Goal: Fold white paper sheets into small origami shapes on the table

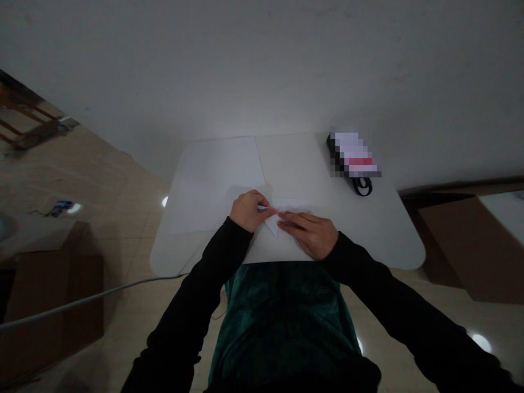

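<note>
While the folded paper (271, 225) sits just below the centre of the frame, near the table's front edge, both hands meet over it. The left hand (248, 212) has its thumb and forefinger pinched close around a raised edge of that paper. The right hand (314, 232) comes from the right, fingers nearly straight and slightly parted, tips on the paper; I cannot tell whether they grip it or merely press it down.

A crease could run crooked if the pinched edge slipped, since the layers look thin and the hold is only at the fingertips. Too light a press from the right hand might let the whole piece turn on the smooth-looking table (380, 234).

Left of centre, a large sheet (216, 180) lies flat, partly under the left hand; a dragging wrist or sleeve (223, 245) could shift or wrinkle it. A blurred-out item (354, 153) with a black loop (362, 186) rests upper right of centre, well apart from the work and unlikely to interfere.
</note>
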Tool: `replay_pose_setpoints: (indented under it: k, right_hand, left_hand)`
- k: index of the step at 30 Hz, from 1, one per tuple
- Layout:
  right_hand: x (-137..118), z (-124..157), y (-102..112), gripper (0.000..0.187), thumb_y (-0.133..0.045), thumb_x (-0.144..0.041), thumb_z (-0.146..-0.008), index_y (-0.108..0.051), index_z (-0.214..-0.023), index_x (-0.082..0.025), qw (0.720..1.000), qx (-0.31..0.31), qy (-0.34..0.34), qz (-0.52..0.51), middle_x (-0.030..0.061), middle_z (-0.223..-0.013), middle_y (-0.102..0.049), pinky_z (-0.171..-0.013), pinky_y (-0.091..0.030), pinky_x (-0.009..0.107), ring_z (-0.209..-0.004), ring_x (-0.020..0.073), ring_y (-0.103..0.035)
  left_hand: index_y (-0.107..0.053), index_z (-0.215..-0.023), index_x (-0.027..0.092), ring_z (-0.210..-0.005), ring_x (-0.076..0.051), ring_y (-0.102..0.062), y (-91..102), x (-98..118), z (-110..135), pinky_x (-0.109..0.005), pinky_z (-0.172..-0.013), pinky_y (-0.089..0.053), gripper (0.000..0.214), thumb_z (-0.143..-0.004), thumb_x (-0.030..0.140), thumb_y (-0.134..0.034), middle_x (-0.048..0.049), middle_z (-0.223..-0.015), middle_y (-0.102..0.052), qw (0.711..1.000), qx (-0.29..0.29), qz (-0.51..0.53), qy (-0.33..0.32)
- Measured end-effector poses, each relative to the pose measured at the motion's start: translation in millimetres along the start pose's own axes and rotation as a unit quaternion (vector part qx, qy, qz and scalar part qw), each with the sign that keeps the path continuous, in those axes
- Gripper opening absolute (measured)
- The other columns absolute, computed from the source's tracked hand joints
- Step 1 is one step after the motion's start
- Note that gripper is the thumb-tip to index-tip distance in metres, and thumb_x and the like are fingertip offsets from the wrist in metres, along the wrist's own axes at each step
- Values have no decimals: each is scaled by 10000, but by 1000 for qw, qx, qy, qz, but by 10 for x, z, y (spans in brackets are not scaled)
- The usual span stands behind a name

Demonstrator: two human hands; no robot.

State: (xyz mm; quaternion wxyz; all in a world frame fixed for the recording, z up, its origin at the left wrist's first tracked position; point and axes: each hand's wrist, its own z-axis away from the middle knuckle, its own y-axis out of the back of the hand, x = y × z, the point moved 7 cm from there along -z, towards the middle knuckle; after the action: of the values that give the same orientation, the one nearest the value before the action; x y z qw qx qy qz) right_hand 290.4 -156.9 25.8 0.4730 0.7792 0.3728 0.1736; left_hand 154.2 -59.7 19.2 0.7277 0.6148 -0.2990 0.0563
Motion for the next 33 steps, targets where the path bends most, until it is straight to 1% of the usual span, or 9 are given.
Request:
replay_pose_setpoints:
  k: [2,7,15,18,21,23,26,29,33]
  right_hand:
    - [4,-7,-1,331,-490,-70,-895,-698,-1136,-159,1000,5,2,5,97,-1264,-675,-800,-601,318,-1044,200,-689]
    - [44,-41,-63,382,-466,-32,-869,-669,-1178,-129,999,-22,14,-25,79,-1236,-693,-878,-578,346,-1079,203,-664]
    - [58,-69,-98,405,-481,-55,-864,-652,-1224,-128,999,-34,35,-5,56,-1206,-708,-822,-564,321,-1011,196,-641]
    - [47,-71,-107,407,-481,-65,-875,-649,-1238,-138,999,-43,19,1,63,-1208,-706,-784,-563,323,-1011,200,-633]
    - [34,-76,-93,395,-472,-81,-890,-654,-1236,-138,999,-41,9,1,65,-1209,-705,-771,-567,327,-1025,206,-633]
    - [31,-77,-94,392,-476,-95,-895,-654,-1240,-142,999,-47,4,-8,68,-1216,-702,-778,-573,334,-1035,210,-633]
    - [42,-73,-110,404,-487,-105,-891,-639,-1263,-146,998,-62,-6,-29,81,-1227,-695,-806,-577,358,-1064,219,-626]
    - [48,-69,-117,413,-485,-104,-888,-631,-1272,-146,997,-67,-10,-30,84,-1233,-692,-818,-578,361,-1070,218,-624]
    - [37,-75,-112,401,-488,-103,-880,-646,-1247,-141,998,-63,0,-14,71,-1242,-690,-842,-573,345,-1070,212,-626]
  left_hand:
    - [-732,-793,155,-768,-171,-644,-5,-2,-2,-300,-721,-484,218,-770,372,-734,-65,-930,-702,1000,-5,1,3]
    - [-736,-788,156,-783,-183,-646,16,9,1,-311,-741,-484,210,-762,365,-739,-67,-918,-703,1000,-6,-8,15]
    - [-718,-766,153,-788,-194,-645,-25,12,-11,-334,-755,-499,225,-781,378,-724,-71,-913,-692,1000,8,-16,25]
    - [-704,-850,140,-910,-218,-648,65,88,117,-360,-829,-509,213,-796,346,-720,-98,-1006,-689,995,92,-17,-25]
    - [-675,-1031,149,-1128,-255,-597,188,214,468,-433,-940,-478,213,-897,295,-594,-124,-1226,-650,971,204,-44,-119]
    - [-658,-1063,162,-1112,-233,-622,137,288,736,-420,-924,-492,200,-926,228,-528,-112,-1220,-668,958,204,-62,-191]
    - [-616,-1163,159,-1165,-222,-625,-36,356,1074,-406,-970,-503,265,-911,179,-535,-117,-1245,-669,939,169,-83,-287]
    - [-555,-1263,125,-1280,-234,-556,-152,336,1213,-420,-1046,-480,367,-898,171,-549,-145,-1322,-621,933,167,-99,-304]
    - [-531,-1293,101,-1317,-244,-523,-213,345,1223,-432,-1081,-461,407,-891,157,-540,-155,-1336,-610,929,169,-119,-308]
